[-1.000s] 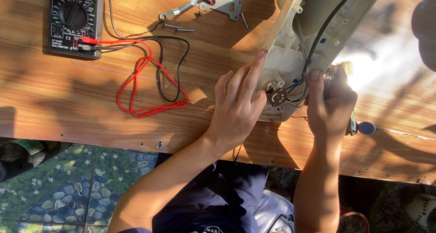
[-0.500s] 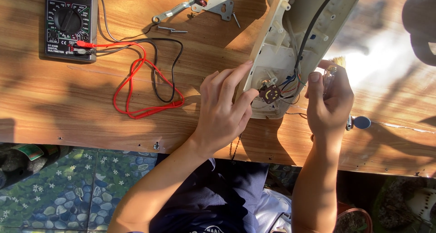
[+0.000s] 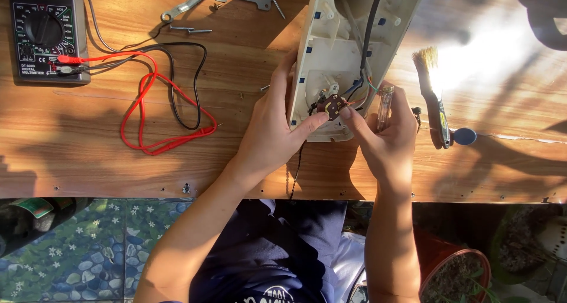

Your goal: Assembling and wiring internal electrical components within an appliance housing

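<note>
Small dark switch (image 3: 331, 105) in white casing (image 3: 331, 55) pinched between both hands' fingertips, left (image 3: 273, 134) and right (image 3: 387, 139).

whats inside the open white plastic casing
A small dark switch part with coloured wires and a black cable. Both thumbs cover its edges; the casing's upper end is out of frame.

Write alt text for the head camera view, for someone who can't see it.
Seen from above, a left hand and right hand pinch a small dark wired component at the end of an open cream plastic casing on a wooden table. A multimeter with red and black leads lies to the left, a brush to the right.
</note>
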